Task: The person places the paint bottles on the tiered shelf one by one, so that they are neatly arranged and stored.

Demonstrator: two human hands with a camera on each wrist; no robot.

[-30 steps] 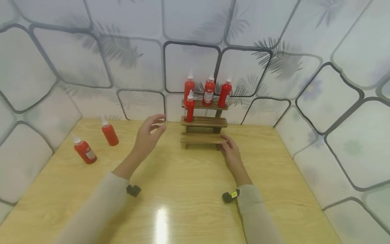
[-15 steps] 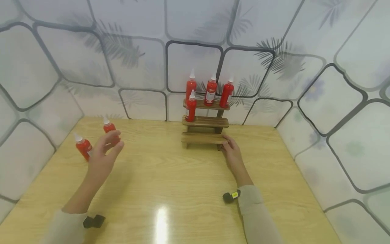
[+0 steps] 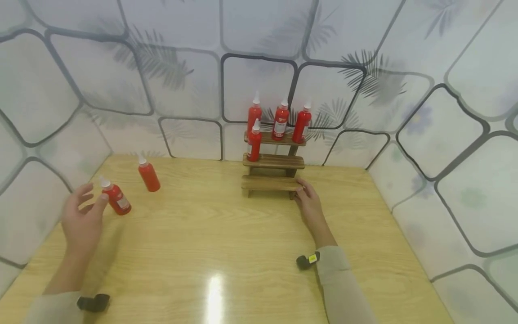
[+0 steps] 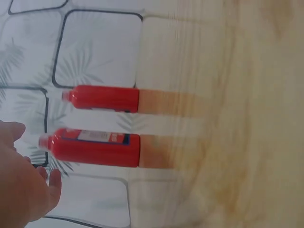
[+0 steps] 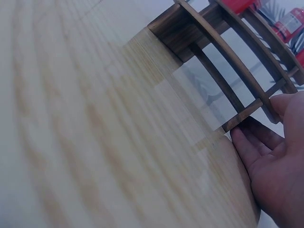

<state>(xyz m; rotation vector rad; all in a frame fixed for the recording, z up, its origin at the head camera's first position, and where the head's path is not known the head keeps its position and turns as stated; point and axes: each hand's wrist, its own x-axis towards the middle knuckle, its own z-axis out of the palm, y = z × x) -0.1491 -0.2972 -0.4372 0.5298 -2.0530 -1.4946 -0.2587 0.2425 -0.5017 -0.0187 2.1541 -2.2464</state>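
My left hand [image 3: 82, 220] is spread at the near red squeeze bottle [image 3: 117, 199], its thumb overlapping the bottle's shoulder in the head view. In the left wrist view the fingers [image 4: 55, 187] and thumb stand around the white nozzle end, with nothing held. A second red squeeze bottle [image 3: 149, 176] stands upright just behind. My right hand [image 3: 310, 204] grips the right end of the lowest step of a three-step wooden display stand [image 3: 271, 183]. Its thumb lies on the step and its fingers are against the side leg [image 5: 242, 115].
On the stand's top step are three red bottles [image 3: 280, 122] with white nozzles. One more red bottle [image 3: 254, 144] is at the left of the middle step. A patterned wall [image 3: 186, 139] rises behind the wooden table [image 3: 210, 225] and at both sides.
My left hand has swept left from beside the stand, past the farther bottle, to the near-left bottle. My right hand stays on the stand, and the bottles keep their places.
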